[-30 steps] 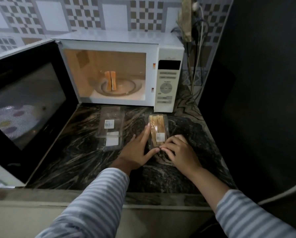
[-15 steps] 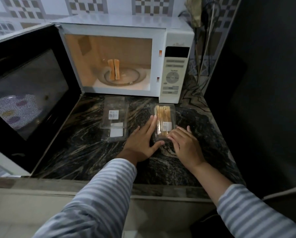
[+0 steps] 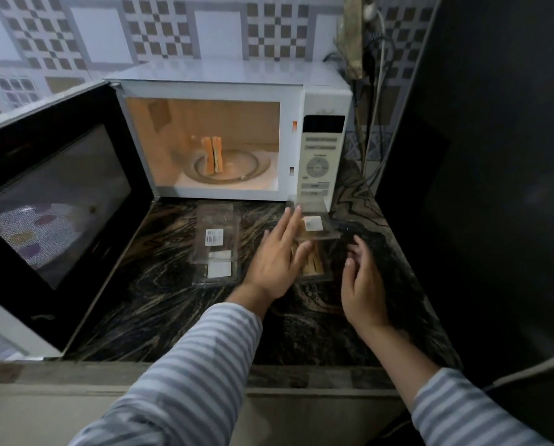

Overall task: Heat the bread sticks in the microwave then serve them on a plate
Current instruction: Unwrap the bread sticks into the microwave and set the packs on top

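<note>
A person's view down onto a dark marbled desk (image 3: 160, 304) in front of a white microwave (image 3: 325, 101). Its door (image 3: 54, 201) hangs wide open to the left and the cavity is lit orange. Two bread sticks (image 3: 212, 155) lie side by side on the glass turntable (image 3: 253, 165), probably loaded for heating.

On the desk near the control panel sits a clear plastic bread stick pack (image 3: 314, 268) with its hinged lid (image 3: 314, 220) tipped up and back; more bread sticks show inside. The left hand (image 3: 277, 259) lies flat beside the pack, fingers spread, touching its edge and the lid, likely to steady it. The right hand (image 3: 362, 284) hovers just right of the pack, its grip loose and half open, holding nothing.

A second clear pack (image 3: 217, 243), labelled and seemingly empty, lies flat just left of the left hand.

No plate is in view. The left hand hides part of the open pack, so the count of sticks is unclear. Striped sleeves are cut off at the bottom edge. The dark area on the right is hard to make out.
</note>
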